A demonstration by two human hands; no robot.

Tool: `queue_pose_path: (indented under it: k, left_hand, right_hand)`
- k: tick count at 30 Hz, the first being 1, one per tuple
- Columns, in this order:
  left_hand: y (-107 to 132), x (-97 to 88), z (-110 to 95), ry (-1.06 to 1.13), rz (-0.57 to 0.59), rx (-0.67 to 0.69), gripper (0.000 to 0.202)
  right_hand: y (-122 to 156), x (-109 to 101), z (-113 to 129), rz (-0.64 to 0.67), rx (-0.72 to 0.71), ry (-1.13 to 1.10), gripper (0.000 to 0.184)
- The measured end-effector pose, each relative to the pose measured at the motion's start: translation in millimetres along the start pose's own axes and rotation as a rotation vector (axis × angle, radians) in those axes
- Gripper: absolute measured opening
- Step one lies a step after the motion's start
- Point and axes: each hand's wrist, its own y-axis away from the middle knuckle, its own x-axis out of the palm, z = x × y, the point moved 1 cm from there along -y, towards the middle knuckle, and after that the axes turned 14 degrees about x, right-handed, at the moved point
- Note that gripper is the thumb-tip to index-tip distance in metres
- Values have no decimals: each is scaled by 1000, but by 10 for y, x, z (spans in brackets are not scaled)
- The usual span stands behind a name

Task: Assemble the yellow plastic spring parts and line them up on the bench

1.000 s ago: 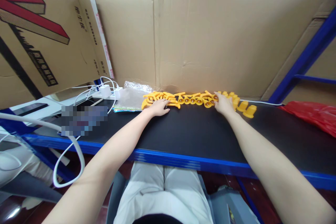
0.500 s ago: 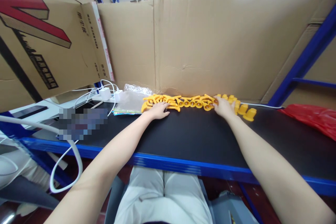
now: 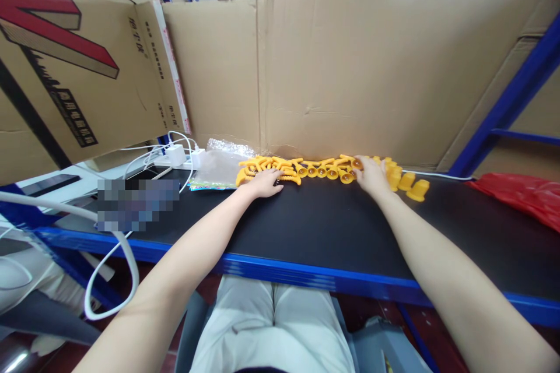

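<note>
The head camera is looking from the near side of the table, at a height above its surface. It is facing forward and steeply downward, aiming across the table toward the cardboard panel at its rear. The working range is staying within arm's length: the left hand and right hand are appearing over the table's far part. The wide field is taking in the trousers below the table's front edge, printed cardboard at its left end and a blue post at its right.
</note>
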Motion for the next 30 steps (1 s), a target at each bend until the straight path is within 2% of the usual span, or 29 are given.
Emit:
queue_pose_path:
  k: [6, 11, 17, 19, 22, 26, 28, 30]
  left_hand:
    - [5, -5, -7, -2, 10, -4, 50]
    - [6, -9, -12, 3, 3, -7, 50]
    - [10, -3, -5, 10, -8, -5, 48]
    - [13, 0, -6, 9, -24, -6, 47]
    - [12, 5, -6, -5, -63, -20, 46]
    - [-2, 17, -7, -65, -94, -58, 43]
    - [-9, 23, -11, -97, -103, -74, 39]
    - [-12, 28, -13, -124, -126, -86, 35]
  right_hand:
    - [-19, -10, 12, -49, -46, -5, 40]
    - [11, 31, 32, 72, -9, 65, 40]
    - [21, 34, 33, 150, 35, 62, 54]
    - [3, -22, 44, 155, 28, 62, 60]
    - [-37, -204, 56, 86, 60, 47, 61]
    - [-88, -519, 4, -43, 251, 44, 50]
    - [-112, -603, -62, -39, 322, 76, 42]
    - [-138, -601, -145, 18, 383, 126, 34]
